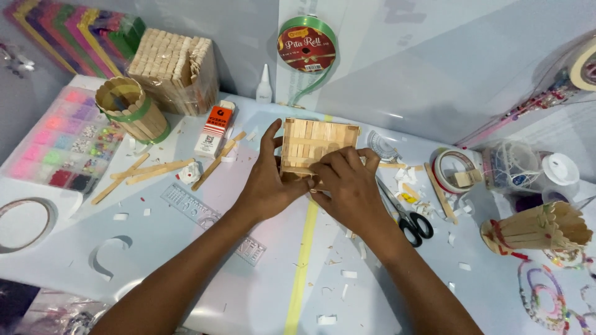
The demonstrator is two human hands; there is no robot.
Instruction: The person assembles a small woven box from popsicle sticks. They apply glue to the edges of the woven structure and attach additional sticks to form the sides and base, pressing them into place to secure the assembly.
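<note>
Two hands (310,183) at stick panel's (320,139) near edge

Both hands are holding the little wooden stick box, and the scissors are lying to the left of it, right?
Not quite. Both hands, left and right, do hold the wooden stick box, but the scissors lie to its right, as the head view shows.

Both hands (310,183) on stick panel (318,144)
</note>
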